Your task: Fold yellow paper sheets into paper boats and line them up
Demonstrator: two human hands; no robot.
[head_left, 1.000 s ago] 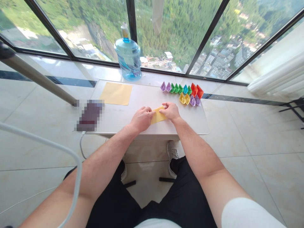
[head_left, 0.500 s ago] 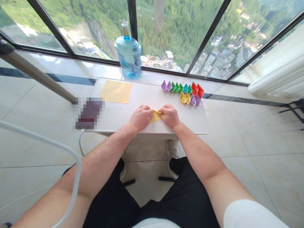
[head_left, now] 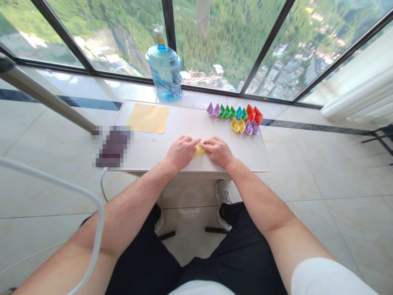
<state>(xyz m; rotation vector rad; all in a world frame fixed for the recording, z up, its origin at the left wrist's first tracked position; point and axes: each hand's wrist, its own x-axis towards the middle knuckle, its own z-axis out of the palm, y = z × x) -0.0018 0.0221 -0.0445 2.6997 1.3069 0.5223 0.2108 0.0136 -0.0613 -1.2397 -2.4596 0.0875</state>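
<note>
A small folded piece of yellow paper (head_left: 199,153) lies on the white table (head_left: 172,157) near its front edge, partly covered by my fingers. My left hand (head_left: 183,152) holds its left side, fingers together and pointing right along the upper edge. From the right, my right hand (head_left: 217,151) has its fingertips pressed on the paper's top and right side. The fingertips of both hands almost meet over it. Farther back on the left lies a flat yellow sheet (head_left: 149,118).
Folded paper boats in purple, green, blue, red and yellow (head_left: 238,125) stand in two rows at the back right. A blurred-out dark object (head_left: 113,146) with a cable lies at the left edge. Behind the table stands a blue water jug (head_left: 166,73) by the window.
My fingers have moved closer together over the paper. Its upper edge, raised and pinched before, is now pressed down flatter. Nothing else on the table has moved.
</note>
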